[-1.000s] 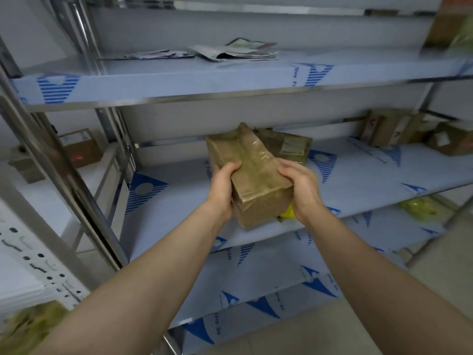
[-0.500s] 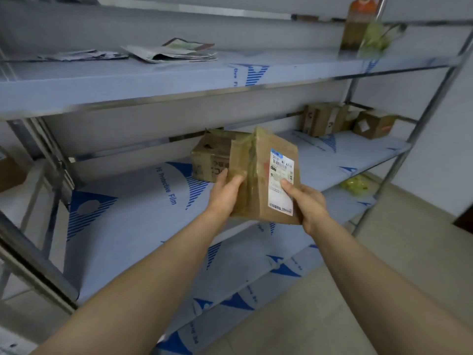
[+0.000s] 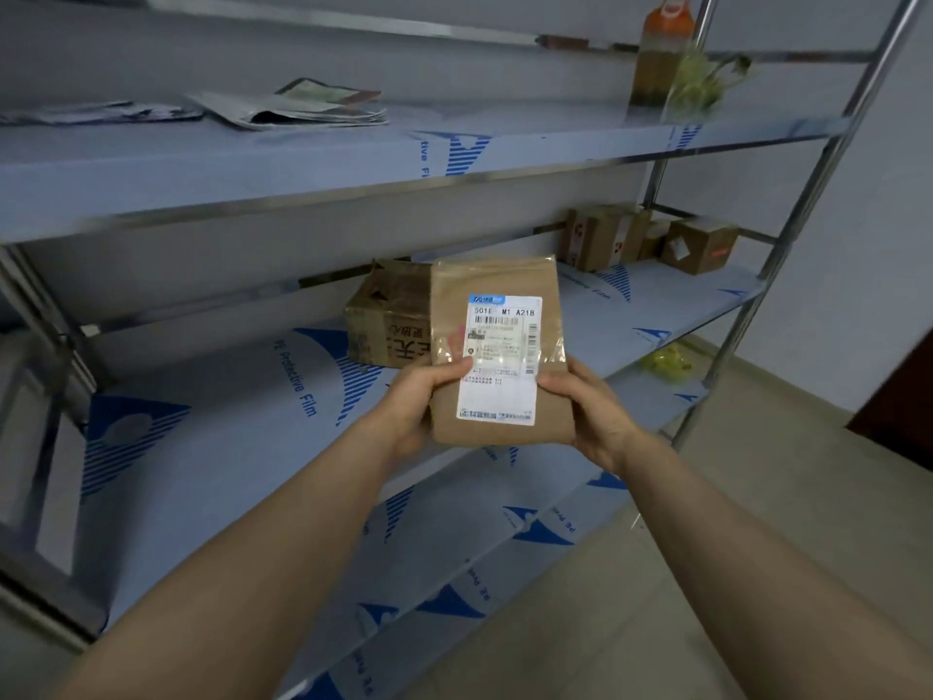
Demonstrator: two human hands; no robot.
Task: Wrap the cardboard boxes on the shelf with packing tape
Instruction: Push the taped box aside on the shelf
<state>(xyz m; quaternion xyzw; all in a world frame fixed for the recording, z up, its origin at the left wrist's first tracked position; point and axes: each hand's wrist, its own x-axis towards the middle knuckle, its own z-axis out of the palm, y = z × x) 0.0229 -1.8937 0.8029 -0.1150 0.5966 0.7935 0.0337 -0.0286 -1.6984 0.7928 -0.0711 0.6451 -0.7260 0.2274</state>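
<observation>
A small brown cardboard box with a white shipping label facing me is held upright in front of the middle shelf. My left hand grips its left lower edge, thumb on the label. On the box's right lower edge sits my right hand. Clear tape glints across the box's face. Behind it a second, crumpled cardboard box rests on the shelf. No tape roll is visible.
Several more cardboard boxes stand at the shelf's far right end. The upper shelf carries papers and an orange-capped bottle. A yellow item lies on a lower shelf. Steel uprights frame the right side.
I have turned the box in both hands so its labelled face now points squarely at me. The view has swung right along the shelf.
</observation>
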